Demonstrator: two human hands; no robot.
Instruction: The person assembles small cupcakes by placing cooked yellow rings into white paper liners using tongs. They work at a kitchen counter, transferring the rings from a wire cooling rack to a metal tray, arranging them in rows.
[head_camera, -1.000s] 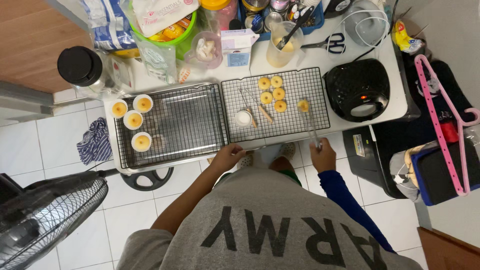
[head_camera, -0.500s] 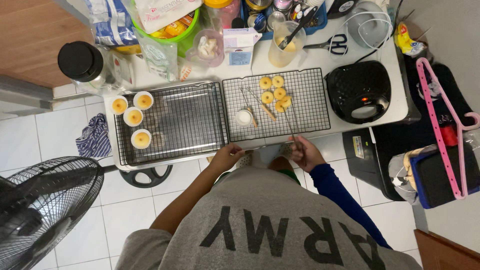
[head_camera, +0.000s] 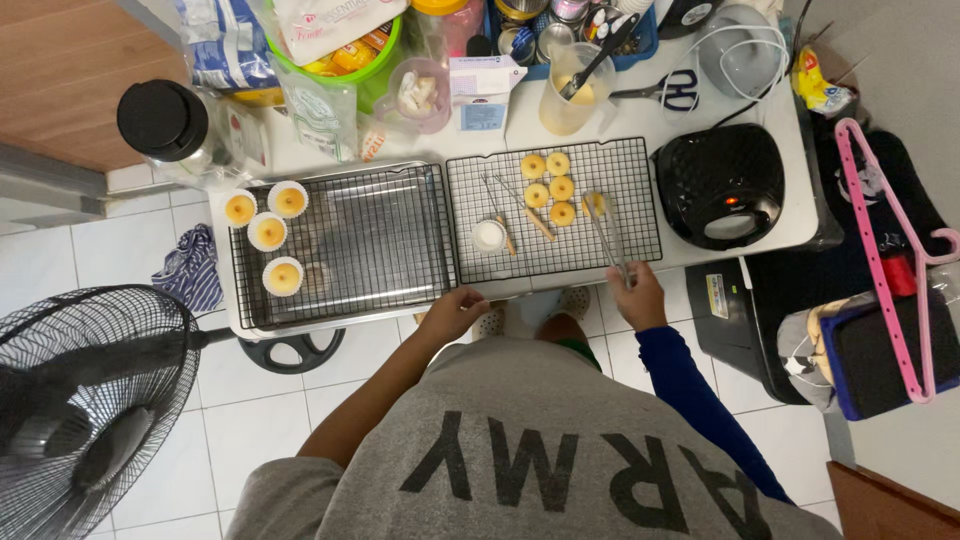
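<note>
Fingers of my right hand (head_camera: 637, 296) are clamped on metal tongs (head_camera: 607, 238), whose tips pinch a small yellow cake (head_camera: 594, 204) on the right wire rack (head_camera: 640, 195), just beside five more cakes (head_camera: 552, 187). My left hand (head_camera: 455, 310) curls over the near edge of the left rack's tray (head_camera: 340, 322), fingers together. Four cakes in white cups (head_camera: 268, 232) sit at that rack's far left. A black waffle maker (head_camera: 720, 184) stands right of the racks.

A white table (head_camera: 640, 110) carries two wire cooling racks (head_camera: 340, 245) (head_camera: 620, 225), a black waffle maker (head_camera: 720, 185) and crowded containers (head_camera: 570, 75).
</note>
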